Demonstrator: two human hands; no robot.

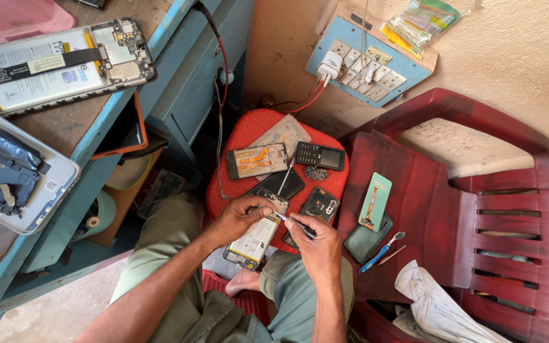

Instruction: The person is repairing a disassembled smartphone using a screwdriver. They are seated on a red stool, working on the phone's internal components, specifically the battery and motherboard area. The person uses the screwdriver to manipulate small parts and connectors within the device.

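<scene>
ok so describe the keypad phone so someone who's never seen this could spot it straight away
Find the round red stool in front of the person, left of the red plastic chair. On its far right part lies the keypad phone, small and black. Unlike the opened phones around it, it is intact, with rows of buttons beside a small screen.

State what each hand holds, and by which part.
Left hand grips the opened phone by its upper end; right hand pinches the tweezers near their rear.
</scene>
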